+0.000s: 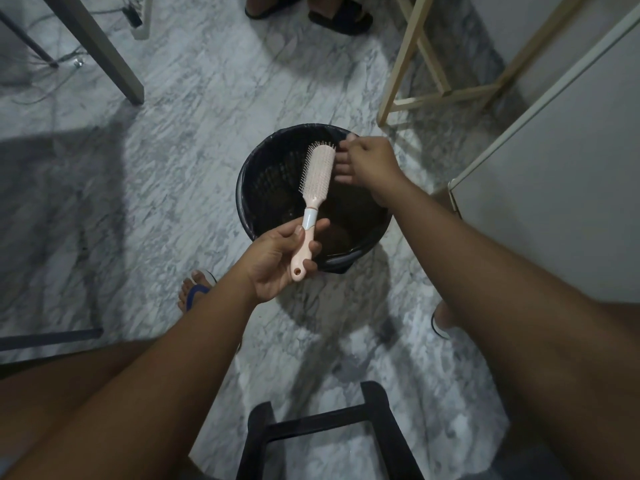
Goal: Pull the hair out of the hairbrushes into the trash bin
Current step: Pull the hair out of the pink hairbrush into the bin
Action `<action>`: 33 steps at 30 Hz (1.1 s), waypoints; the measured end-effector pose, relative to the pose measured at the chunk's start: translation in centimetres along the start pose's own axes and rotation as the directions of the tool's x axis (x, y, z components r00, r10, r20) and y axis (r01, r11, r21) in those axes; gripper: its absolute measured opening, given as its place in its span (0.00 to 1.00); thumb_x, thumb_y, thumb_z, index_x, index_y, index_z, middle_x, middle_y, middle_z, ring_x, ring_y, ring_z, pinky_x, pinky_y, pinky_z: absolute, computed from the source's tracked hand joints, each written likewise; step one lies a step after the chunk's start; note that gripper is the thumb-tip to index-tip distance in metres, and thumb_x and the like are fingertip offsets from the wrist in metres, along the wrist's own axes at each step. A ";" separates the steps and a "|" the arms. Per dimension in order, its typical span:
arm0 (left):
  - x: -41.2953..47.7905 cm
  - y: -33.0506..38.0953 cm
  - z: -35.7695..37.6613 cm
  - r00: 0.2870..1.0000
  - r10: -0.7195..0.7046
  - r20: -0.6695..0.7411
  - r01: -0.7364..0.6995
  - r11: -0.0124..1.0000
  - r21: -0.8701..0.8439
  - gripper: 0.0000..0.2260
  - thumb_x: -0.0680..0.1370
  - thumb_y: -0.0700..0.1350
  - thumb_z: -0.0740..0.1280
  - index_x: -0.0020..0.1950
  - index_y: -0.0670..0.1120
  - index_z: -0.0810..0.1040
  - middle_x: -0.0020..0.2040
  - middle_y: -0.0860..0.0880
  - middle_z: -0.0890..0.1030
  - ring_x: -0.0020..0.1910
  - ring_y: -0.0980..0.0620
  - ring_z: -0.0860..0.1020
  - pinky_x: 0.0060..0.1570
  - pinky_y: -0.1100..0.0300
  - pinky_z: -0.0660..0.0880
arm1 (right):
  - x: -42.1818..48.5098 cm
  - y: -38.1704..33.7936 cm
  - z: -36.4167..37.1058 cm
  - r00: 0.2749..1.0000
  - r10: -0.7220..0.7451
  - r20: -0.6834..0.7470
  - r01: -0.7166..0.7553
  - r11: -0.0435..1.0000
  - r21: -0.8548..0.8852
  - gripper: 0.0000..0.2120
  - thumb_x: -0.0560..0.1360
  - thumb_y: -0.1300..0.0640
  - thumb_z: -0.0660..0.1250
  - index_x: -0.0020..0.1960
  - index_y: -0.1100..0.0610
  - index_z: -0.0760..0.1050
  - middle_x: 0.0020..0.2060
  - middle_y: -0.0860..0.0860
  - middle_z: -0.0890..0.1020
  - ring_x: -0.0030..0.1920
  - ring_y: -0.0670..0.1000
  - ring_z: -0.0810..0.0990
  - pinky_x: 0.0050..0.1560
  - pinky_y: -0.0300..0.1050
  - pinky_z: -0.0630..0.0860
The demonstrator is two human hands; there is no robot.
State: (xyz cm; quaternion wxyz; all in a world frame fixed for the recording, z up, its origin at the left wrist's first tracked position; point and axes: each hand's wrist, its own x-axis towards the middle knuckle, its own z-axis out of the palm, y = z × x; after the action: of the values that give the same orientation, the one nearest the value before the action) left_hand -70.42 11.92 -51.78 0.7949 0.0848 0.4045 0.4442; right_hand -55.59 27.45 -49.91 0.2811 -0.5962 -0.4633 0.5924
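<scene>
Left hand is wrapped around the pink hairbrush handle, holding its head out over the open trash bin, presumably so loosened hair drops inside. Right hand reaches to the far side of the brush head, fingers curled against the bristle edge; whether they pinch any hair cannot be told. Bin stands on the marble floor, near a pale wooden frame. Open floor lies to the left; a white cabinet crowds the right arm.

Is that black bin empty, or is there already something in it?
Not empty: brownish clumps lie at the bottom of the round black bin. Whether they are hair cannot be told.
</scene>
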 end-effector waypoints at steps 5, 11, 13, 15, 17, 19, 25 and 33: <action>0.3 0.0 0.1 0.999 0.024 -0.040 -0.025 0.999 -0.029 0.16 0.84 0.37 0.55 0.70 0.40 0.71 0.61 0.47 0.81 0.38 0.54 0.75 0.30 0.63 0.71 | -2.4 1.7 -1.2 0.954 0.025 0.299 -0.044 0.997 0.057 0.18 0.75 0.62 0.74 0.61 0.69 0.77 0.50 0.63 0.85 0.50 0.57 0.87 0.47 0.47 0.85; 0.3 0.1 0.3 0.999 0.022 -0.028 -0.024 0.997 -0.080 0.17 0.84 0.38 0.55 0.72 0.39 0.69 0.60 0.46 0.82 0.39 0.54 0.75 0.31 0.64 0.71 | -2.2 1.7 -1.4 0.993 -0.024 0.113 0.015 0.997 0.080 0.14 0.81 0.63 0.64 0.65 0.67 0.75 0.56 0.64 0.83 0.41 0.49 0.87 0.44 0.43 0.85; 0.4 0.2 0.4 0.999 0.023 -0.034 -0.026 0.997 -0.077 0.18 0.84 0.38 0.55 0.73 0.39 0.68 0.61 0.46 0.81 0.39 0.54 0.75 0.31 0.64 0.71 | -2.1 1.4 -1.4 0.994 -0.059 0.094 0.053 0.996 0.073 0.20 0.80 0.62 0.67 0.71 0.64 0.70 0.59 0.61 0.82 0.48 0.51 0.86 0.46 0.47 0.85; 0.4 0.2 0.4 1.000 0.016 -0.026 -0.017 0.998 -0.067 0.18 0.84 0.38 0.55 0.73 0.39 0.68 0.61 0.46 0.81 0.40 0.54 0.75 0.32 0.64 0.71 | -2.2 1.0 -1.5 0.977 -0.082 0.196 0.093 0.994 -0.052 0.39 0.72 0.60 0.77 0.78 0.57 0.61 0.67 0.57 0.76 0.57 0.52 0.83 0.47 0.51 0.85; 0.3 0.3 0.5 1.000 -0.004 0.006 0.005 0.998 -0.055 0.19 0.83 0.37 0.55 0.74 0.40 0.68 0.61 0.46 0.81 0.40 0.54 0.75 0.32 0.63 0.71 | -2.2 0.7 -1.6 0.955 -0.083 0.284 0.153 0.960 -0.235 0.53 0.64 0.59 0.83 0.80 0.54 0.56 0.74 0.55 0.70 0.56 0.50 0.83 0.47 0.51 0.85; 0.2 0.5 0.6 0.999 -0.020 0.048 0.023 0.998 -0.060 0.20 0.81 0.37 0.56 0.74 0.41 0.67 0.60 0.47 0.80 0.39 0.54 0.76 0.32 0.63 0.71 | -2.0 0.4 -1.6 0.948 -0.106 0.301 0.185 0.951 -0.249 0.53 0.61 0.62 0.84 0.79 0.56 0.59 0.72 0.58 0.73 0.53 0.52 0.85 0.48 0.51 0.85; 0.1 0.8 0.1 0.996 -0.032 0.084 0.038 0.997 -0.066 0.22 0.80 0.38 0.58 0.75 0.40 0.66 0.59 0.47 0.81 0.38 0.55 0.76 0.31 0.64 0.72 | -1.3 0.1 -2.6 0.942 -0.090 0.325 0.097 0.995 -0.006 0.34 0.71 0.69 0.75 0.74 0.61 0.68 0.56 0.59 0.85 0.54 0.53 0.86 0.49 0.47 0.85; 0.9 -0.3 0.8 0.999 -0.027 -0.022 0.028 0.997 0.078 0.17 0.83 0.36 0.57 0.72 0.41 0.71 0.63 0.46 0.80 0.40 0.53 0.75 0.31 0.61 0.74 | -1.0 0.9 0.8 0.989 0.031 0.143 0.008 0.965 -0.263 0.45 0.64 0.40 0.80 0.73 0.51 0.63 0.68 0.50 0.72 0.62 0.52 0.77 0.52 0.54 0.83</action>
State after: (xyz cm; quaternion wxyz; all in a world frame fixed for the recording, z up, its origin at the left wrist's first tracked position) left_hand -69.41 12.56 -51.92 0.7926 0.1057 0.4312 0.4178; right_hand -56.04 25.99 -50.39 0.1613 -0.5859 -0.5534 0.5696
